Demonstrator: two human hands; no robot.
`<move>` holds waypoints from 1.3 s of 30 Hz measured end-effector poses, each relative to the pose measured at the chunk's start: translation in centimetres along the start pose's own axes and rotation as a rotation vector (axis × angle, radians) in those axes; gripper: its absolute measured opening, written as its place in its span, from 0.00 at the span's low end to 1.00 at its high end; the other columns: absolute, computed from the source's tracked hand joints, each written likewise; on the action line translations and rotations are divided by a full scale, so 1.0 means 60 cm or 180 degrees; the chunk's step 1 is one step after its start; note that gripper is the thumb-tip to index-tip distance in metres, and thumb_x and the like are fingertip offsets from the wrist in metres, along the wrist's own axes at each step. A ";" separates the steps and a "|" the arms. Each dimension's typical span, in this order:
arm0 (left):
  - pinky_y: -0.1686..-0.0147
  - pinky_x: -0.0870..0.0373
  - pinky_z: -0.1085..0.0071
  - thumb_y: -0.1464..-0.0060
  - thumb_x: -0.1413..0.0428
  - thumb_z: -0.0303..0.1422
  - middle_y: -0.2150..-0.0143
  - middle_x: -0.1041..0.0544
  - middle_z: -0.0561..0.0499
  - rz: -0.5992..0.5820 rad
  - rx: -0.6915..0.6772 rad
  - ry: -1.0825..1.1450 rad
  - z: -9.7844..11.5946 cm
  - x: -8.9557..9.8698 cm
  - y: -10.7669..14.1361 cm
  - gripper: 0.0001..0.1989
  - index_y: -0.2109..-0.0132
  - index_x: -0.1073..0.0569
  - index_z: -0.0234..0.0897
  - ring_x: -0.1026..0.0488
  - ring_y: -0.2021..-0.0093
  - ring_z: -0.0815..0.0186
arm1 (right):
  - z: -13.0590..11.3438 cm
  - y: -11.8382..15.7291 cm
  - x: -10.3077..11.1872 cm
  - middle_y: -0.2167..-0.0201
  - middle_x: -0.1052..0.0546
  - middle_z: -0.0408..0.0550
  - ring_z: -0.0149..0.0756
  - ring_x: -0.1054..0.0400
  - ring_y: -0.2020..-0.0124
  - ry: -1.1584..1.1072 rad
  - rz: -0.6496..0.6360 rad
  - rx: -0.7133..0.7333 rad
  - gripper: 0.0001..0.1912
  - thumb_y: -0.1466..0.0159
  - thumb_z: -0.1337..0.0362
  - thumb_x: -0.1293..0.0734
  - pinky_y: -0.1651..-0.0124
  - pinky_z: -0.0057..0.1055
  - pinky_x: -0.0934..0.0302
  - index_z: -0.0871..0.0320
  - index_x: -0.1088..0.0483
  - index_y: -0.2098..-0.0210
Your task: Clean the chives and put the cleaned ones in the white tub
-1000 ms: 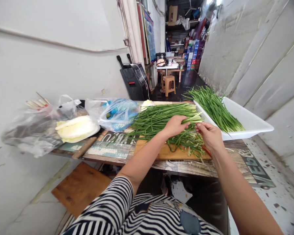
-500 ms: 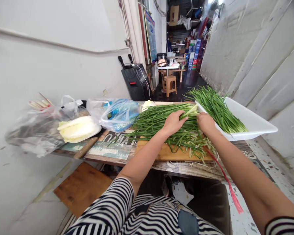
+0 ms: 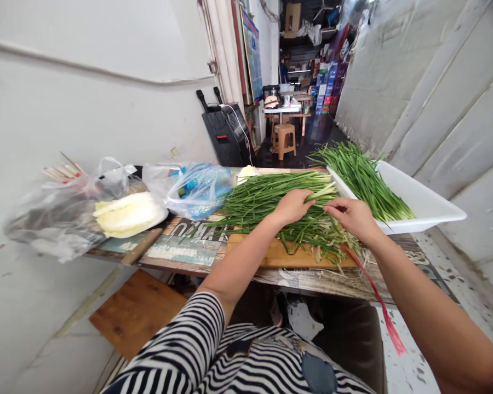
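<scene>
A wide heap of garlic chives (image 3: 263,191) lies across a wooden cutting board (image 3: 279,257), pale stem ends to the right. My left hand (image 3: 294,206) is closed around a small bunch of chives near those pale ends. Just right of it, my right hand (image 3: 351,216) makes a pinch, thumb against fingers, beside the stems; what is in the pinch is too small to make out. Below the hands, withered trimmings (image 3: 337,246) are piled on the board's right part. More chives (image 3: 365,180) rest in a white plastic tub (image 3: 419,197) on the right.
A red plastic strip (image 3: 378,295) hangs over the table's front edge. To the left are a knife handle (image 3: 142,247), a halved napa cabbage (image 3: 130,214), a blue plastic bag (image 3: 201,191) and a clear bag (image 3: 57,219). A black speaker (image 3: 228,134) stands behind the table.
My right hand has turned and its fingers now form a pinch lower beside the stems, apart from the tub's edge. My left hand stays on the bunch of chives.
</scene>
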State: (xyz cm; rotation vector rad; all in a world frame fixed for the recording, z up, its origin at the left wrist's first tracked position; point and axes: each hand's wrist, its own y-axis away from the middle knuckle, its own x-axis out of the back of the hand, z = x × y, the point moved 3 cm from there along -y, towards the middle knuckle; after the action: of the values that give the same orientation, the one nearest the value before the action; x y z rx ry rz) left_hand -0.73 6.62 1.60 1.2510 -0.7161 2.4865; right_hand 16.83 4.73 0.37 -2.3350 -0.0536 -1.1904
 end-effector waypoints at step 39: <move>0.67 0.36 0.73 0.38 0.50 0.35 0.74 0.26 0.54 -0.0342 -0.0147 0.0875 -0.014 0.014 0.015 0.11 0.67 0.30 0.34 0.31 0.74 0.70 | -0.020 0.018 -0.006 0.78 0.23 0.47 0.33 0.34 0.80 -0.1074 0.0497 -0.0623 0.16 0.41 0.53 0.35 0.73 0.30 0.39 0.60 0.23 0.68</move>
State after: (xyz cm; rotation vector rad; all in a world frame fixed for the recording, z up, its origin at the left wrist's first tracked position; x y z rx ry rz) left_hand -2.17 6.32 1.55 0.8826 -0.6150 2.4710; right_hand 15.97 3.31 0.20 -2.6350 0.1314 -0.7472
